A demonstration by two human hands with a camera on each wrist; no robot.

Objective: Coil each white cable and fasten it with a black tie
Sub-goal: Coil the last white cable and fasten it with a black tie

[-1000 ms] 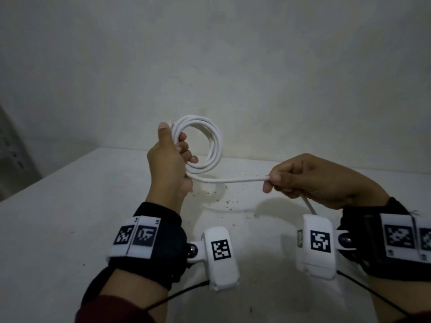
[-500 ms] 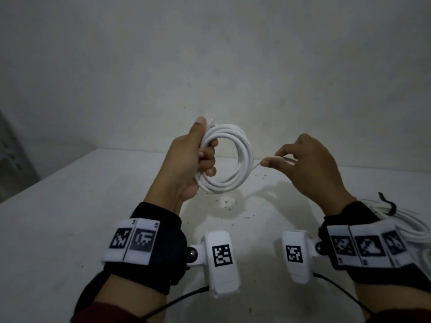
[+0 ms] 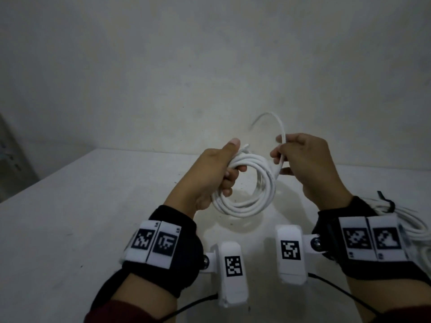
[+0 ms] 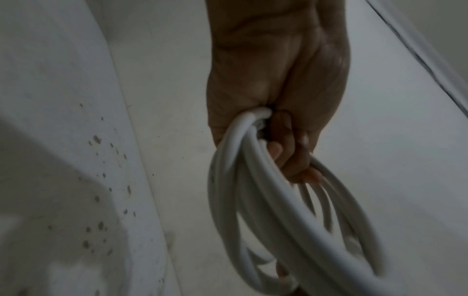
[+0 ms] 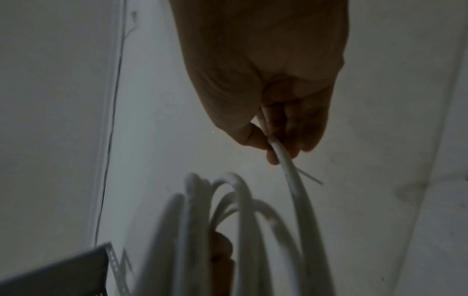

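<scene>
- Head view: pale table [image 3: 93, 217] under a bare wall, and the left hand [image 3: 210, 178] grips the white cable [image 3: 247, 206] coil above it, fingers curled through the loops. Right hand [image 3: 310, 164] pinches the loose end, which arcs upward. Another coil with a black tie [image 3: 386, 202] lies at far right.
- Left wrist: fingers [image 4: 291, 152] wrapped round the bundled loops [image 4: 253, 200].
- Right wrist: thumb and fingertips [image 5: 255, 138] nip one strand [image 5: 288, 172].

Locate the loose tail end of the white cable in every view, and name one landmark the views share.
Head: the tail arcs up from the right hand, above centre.
Left wrist: not in view; only the coil in the left hand.
Right wrist: the tail is pinched at the fingertips, right of centre.
Shared landmark: the coil.
</scene>
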